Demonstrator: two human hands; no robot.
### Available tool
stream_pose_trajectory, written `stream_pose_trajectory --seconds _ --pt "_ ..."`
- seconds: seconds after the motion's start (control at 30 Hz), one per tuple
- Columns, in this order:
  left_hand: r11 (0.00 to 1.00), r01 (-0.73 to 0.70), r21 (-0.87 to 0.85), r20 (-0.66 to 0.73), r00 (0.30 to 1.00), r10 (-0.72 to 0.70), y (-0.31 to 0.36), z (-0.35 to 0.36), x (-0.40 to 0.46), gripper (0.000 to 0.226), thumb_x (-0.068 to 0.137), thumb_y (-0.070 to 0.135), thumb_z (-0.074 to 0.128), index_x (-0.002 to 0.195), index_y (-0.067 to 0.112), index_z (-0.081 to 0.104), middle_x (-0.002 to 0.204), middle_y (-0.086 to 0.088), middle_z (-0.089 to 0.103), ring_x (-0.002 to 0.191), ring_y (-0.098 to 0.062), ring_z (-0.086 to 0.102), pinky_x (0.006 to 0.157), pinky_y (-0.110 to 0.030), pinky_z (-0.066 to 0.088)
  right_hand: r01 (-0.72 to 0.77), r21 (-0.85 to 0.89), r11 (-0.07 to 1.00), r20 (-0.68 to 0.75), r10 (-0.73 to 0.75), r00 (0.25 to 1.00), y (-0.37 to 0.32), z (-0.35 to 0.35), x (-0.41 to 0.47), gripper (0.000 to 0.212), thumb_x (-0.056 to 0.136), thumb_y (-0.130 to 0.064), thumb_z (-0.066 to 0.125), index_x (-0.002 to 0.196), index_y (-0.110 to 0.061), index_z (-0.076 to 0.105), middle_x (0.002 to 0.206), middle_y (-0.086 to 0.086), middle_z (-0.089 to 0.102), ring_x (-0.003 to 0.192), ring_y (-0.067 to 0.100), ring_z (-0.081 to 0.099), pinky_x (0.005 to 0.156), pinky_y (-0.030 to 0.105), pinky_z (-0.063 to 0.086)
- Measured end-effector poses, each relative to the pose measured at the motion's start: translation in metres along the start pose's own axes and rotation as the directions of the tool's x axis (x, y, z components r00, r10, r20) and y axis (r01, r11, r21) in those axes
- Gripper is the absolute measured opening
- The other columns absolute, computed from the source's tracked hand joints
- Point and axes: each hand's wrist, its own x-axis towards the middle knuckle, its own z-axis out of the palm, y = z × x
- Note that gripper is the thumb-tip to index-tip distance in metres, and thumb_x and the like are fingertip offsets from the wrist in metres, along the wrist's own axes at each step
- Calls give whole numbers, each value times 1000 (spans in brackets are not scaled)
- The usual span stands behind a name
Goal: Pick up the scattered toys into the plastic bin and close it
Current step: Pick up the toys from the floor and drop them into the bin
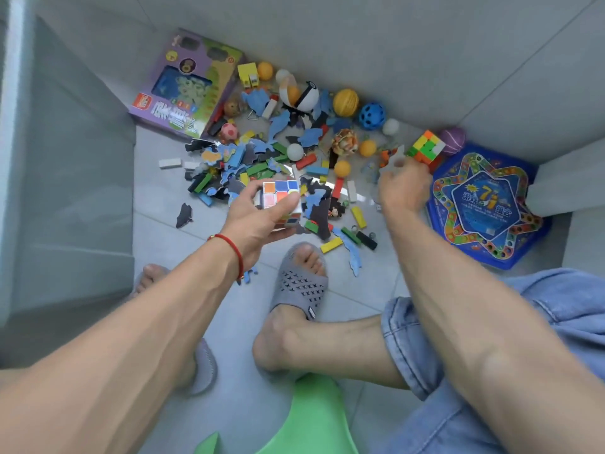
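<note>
Sprawled over pale grey floor tiles [163, 231], a heap of toys [281, 158]: blue foam puzzle pieces, coloured wooden blocks, small balls. As landmark, the blue star-patterned game board [484, 204], flat on the floor against a grey wall.

Far left of the board, a purple cardboard toy box [183, 90], tilted, long axis running from the heap's near left edge up and away. Left of the board, across the heap, the left hand [258, 217] with fingers and thumb curled round a white-edged puzzle cube [281, 199] (orange, blue and pink stickers upward), lifted above the puzzle pieces. Just at the board's upper left corner, the right hand [404, 185], fingertips pinching a stickerless bright puzzle cube [425, 147], one corner twisted out, tipped toward the wall. Beside that cube, a purple ribbed ball [453, 139]. Plastic bin: cannot tell where.
</note>
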Motion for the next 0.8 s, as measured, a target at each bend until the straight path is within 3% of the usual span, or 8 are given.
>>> stream_pose_trajectory --seconds 0.07,0.17,0.33,0.43,0.5,0.57,0.63,0.8 --pt "1000 -24 -7 -42 999 24 4 -26 -4 50 78 20 83 123 16 61 110 -15 73 93 -32 74 80 -48 62 -94 -175 980 115 115 987 31 7 23 51 88 -20 66 137 -18 53 142 13 47 133 35 42 103 53 41" --pt "997 -41 -59 -99 994 35 9 -58 -12 55 76 22 83 126 13 61 106 -11 76 97 -35 73 82 -48 61 -29 -226 974 220 80 972 57 23 37 56 90 -13 64 143 -13 45 148 19 38 138 40 33 110 52 35" --pt "994 -50 -99 -148 988 35 13 -93 -31 52 76 20 82 124 14 63 116 -15 71 99 -39 70 83 -50 60 -119 -181 976 25 126 992 51 25 35 40 94 -3 53 133 -8 48 140 27 41 127 49 41 106 50 36" --pt "979 -113 -171 -226 971 72 26 -119 -45 50 83 13 77 129 19 60 111 -13 70 90 -34 67 85 -50 59 -277 134 952 -17 281 959 15 18 4 46 88 -28 62 130 -14 49 143 20 41 121 36 47 108 48 38" --pt "958 -185 -218 -293 949 116 36 -136 -55 51 86 10 74 133 17 57 110 -12 68 88 -32 66 85 -50 59 -368 462 807 223 296 929 -28 11 -28 32 85 -44 57 107 -21 61 120 12 63 96 23 62 94 44 54" --pt "924 -273 -266 -373 914 163 49 -153 -64 41 89 10 72 127 10 57 106 -12 65 86 -29 65 83 -47 60 -512 591 623 581 112 806 -78 5 -73 31 89 -40 54 101 -14 66 96 12 70 75 20 66 74 36 58" --pt "852 -364 -375 -464 870 167 65 -170 -72 27 90 13 71 114 11 59 98 -11 63 78 -24 66 78 -42 61 -607 610 510 762 -165 626 -134 -4 -126 25 95 -31 56 103 -8 64 92 16 68 76 23 63 72 33 53" --pt "583 -576 -572 -628 766 140 104 -218 -95 15 89 19 71 97 9 64 96 -13 65 90 -27 68 77 -37 61 -674 630 386 742 -558 373 -257 -33 -228 27 100 -29 58 107 -3 63 94 17 68 90 31 69 92 40 58"
